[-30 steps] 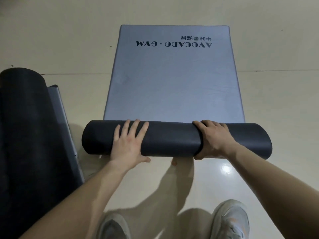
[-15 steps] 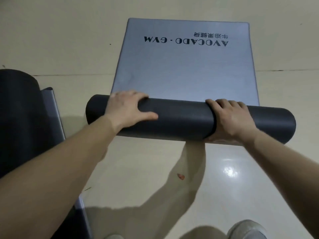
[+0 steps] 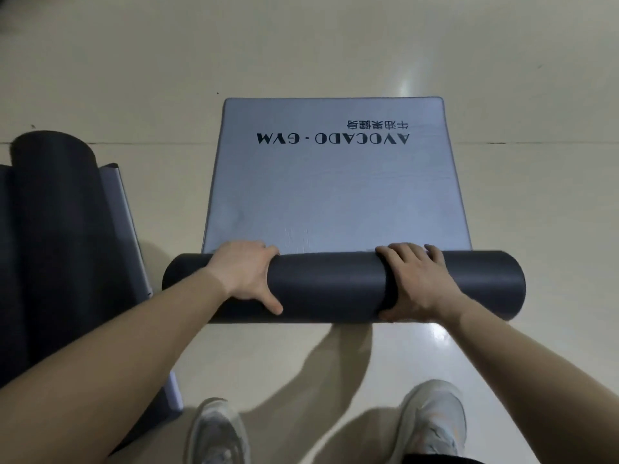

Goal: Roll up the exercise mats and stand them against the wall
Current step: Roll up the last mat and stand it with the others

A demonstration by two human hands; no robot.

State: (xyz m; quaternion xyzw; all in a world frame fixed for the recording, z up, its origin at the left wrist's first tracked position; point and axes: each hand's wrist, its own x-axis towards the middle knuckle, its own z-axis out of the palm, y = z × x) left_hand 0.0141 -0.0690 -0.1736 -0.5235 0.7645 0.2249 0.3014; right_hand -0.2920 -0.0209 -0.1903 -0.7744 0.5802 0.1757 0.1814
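Two bare hands grip a partly rolled exercise mat [image 3: 335, 202] lying on the floor. The left hand [image 3: 246, 272] wraps the dark roll [image 3: 330, 286] towards its left end, with the fingers curled over the far side and the thumb spread along the near side. The right hand [image 3: 413, 283] clasps the roll towards its right end, with the fingers draped over the top and the thumb tucked against the near underside. Both forearms reach in from the near edge of the view.

The roll lies crosswise, left to right, its outer face dark charcoal. Beyond it, the unrolled part of the mat stretches flat away from the person. That flat surface is light grey with a thin stitched border. Near its far end is black lettering [image 3: 333, 139], upside down from this side, reading "AVOCADO · GYM", with a line of smaller characters beyond it.

To the left, apart from this mat, a second mat [image 3: 57, 229] lies lengthwise, a thick dark roll with a grey strip [image 3: 115, 202] showing along its right side.

The floor [image 3: 335, 45] is pale, glossy cream, crossed by a thin seam. At the near edge, two light sneakers show, the left shoe [image 3: 217, 430] and the right shoe [image 3: 432, 416], with soft shadows around them.
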